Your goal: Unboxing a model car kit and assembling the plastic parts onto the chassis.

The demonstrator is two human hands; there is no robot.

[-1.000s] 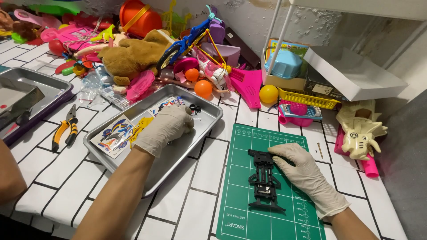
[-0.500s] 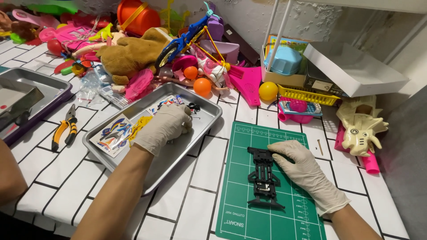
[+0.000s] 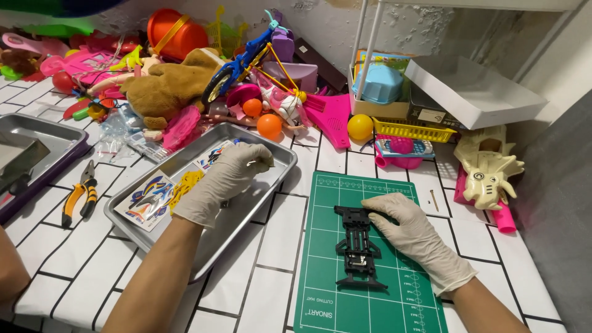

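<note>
The black plastic chassis frame (image 3: 359, 248) lies flat on the green cutting mat (image 3: 370, 296), its long axis running away from the person, with the far end under the fingertips of the gloved right hand (image 3: 410, 231), which rests loosely on it, not clenched. Across from it, the gloved left hand (image 3: 225, 179) hovers inside 1 shiny metal tray (image 3: 246, 216), fingers pinched together; what they pinch is too small to tell. Just beside that hand lie 2 glossy sticker sheets (image 3: 148, 200). Further left sits 1 pair of orange-handled pliers (image 3: 80, 200). Beyond both hands, 2 smooth orange balls (image 3: 269, 126) and 1 yellow ball (image 3: 360, 127).
</note>
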